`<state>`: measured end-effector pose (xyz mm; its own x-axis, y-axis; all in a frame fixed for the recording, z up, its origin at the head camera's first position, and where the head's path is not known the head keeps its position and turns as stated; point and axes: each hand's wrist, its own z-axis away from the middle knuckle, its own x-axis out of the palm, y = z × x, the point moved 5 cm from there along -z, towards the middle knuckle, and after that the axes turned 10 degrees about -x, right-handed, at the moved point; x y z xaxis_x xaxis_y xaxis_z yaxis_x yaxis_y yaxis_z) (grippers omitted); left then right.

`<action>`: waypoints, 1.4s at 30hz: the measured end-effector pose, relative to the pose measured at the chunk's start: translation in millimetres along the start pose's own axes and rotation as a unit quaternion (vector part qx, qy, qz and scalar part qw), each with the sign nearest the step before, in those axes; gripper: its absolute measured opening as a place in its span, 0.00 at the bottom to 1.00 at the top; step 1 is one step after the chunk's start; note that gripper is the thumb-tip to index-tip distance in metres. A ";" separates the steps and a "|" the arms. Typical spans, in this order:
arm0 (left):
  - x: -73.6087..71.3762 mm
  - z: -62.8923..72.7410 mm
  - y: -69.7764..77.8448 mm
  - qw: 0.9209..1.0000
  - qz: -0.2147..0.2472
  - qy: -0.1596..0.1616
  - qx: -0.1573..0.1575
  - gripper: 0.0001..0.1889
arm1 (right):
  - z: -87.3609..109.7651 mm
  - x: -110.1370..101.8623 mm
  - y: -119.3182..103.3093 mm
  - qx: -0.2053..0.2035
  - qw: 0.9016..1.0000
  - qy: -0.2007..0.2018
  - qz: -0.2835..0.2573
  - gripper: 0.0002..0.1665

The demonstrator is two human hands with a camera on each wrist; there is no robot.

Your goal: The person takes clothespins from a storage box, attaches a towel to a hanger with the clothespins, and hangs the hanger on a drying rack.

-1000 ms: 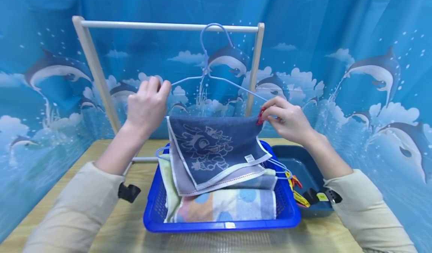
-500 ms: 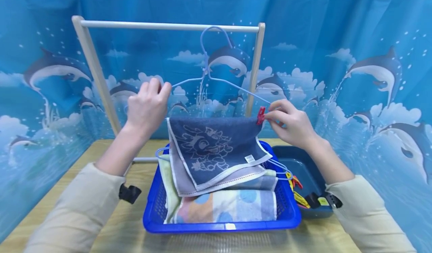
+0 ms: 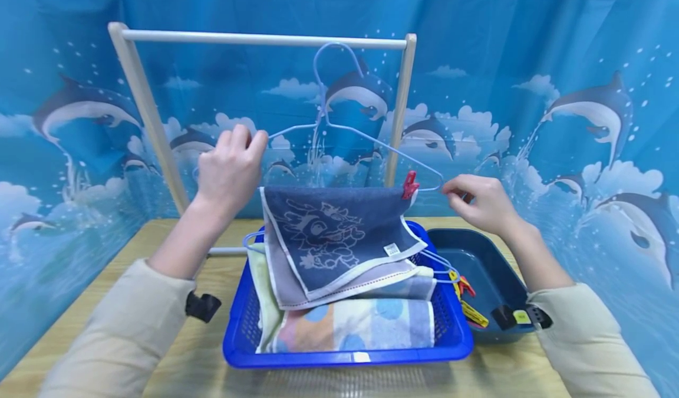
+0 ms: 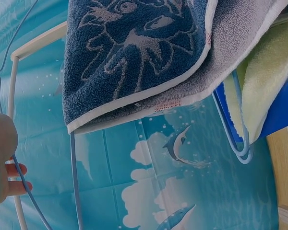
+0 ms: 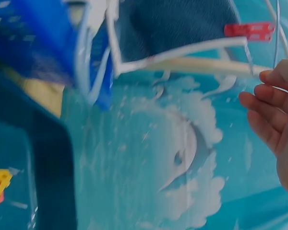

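Observation:
A light-blue wire hanger (image 3: 382,141) is held up in front of me, its hook near the rack's bar. My left hand (image 3: 230,165) grips its left arm; two fingertips curl round the wire in the left wrist view. Folded over the bottom wire is a dark blue towel (image 3: 329,233) with a pale cartoon figure and white edging. A red clothespin (image 3: 410,186) clamps the towel's top right corner to the wire, and stands out red in the right wrist view too. My right hand (image 3: 483,203) pinches the hanger's right end with thumb and forefinger.
Below stands a blue basket (image 3: 297,359) holding more towels (image 3: 366,324) and hangers. A dark tub (image 3: 490,262) at its right contains yellow and red clothespins (image 3: 474,315). Behind is a drying rack (image 3: 265,37), before a dolphin-printed curtain (image 3: 557,26).
My right hand has let go of the red clothespin and slid right to the hanger's end. The clothespin stays on the towel. My left hand keeps its grip, almost still.

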<state>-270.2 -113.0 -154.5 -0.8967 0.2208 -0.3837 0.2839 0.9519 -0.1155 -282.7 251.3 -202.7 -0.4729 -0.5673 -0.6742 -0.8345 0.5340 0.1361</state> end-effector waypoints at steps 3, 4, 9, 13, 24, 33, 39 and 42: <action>-0.7 -0.7 0.3 1.000 0.000 -0.003 0.000 0.07 | 12.7 2.0 11.4 0.045 0.998 -0.033 0.006 0.09; -0.8 -0.9 0.4 1.000 -0.002 -0.004 0.000 0.07 | 16.9 3.0 15.4 0.062 0.997 -0.047 0.007 0.09; -2.0 -1.1 0.4 1.000 -0.001 -0.001 -0.002 0.07 | 35.9 9.3 34.6 0.154 0.979 -0.131 -0.008 0.10; -2.1 -1.0 0.0 1.000 -0.002 0.000 -0.001 0.08 | 48.8 13.8 46.7 0.210 0.961 -0.179 -0.021 0.11; -2.2 -0.2 -0.6 1.000 -0.007 -0.019 -0.004 0.08 | 81.1 36.4 70.5 0.270 0.928 -0.250 -0.052 0.11; -1.7 -0.2 0.3 1.000 -0.003 -0.015 0.000 0.09 | 94.7 50.9 75.2 0.267 0.923 -0.271 -0.062 0.08; -1.4 1.0 0.6 1.000 -0.002 -0.014 0.000 0.09 | 104.1 59.7 78.1 0.268 0.918 -0.285 -0.062 0.09; -1.2 2.2 1.4 1.000 -0.001 -0.014 0.002 0.10 | 108.7 63.0 78.9 0.263 0.919 -0.288 -0.056 0.09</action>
<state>-268.0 -112.4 -156.2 -0.8876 0.2126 -0.4087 0.2831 0.9516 -0.1198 -347.6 325.9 -313.4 -0.0380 -0.2921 -0.9556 -0.5442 0.8081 -0.2254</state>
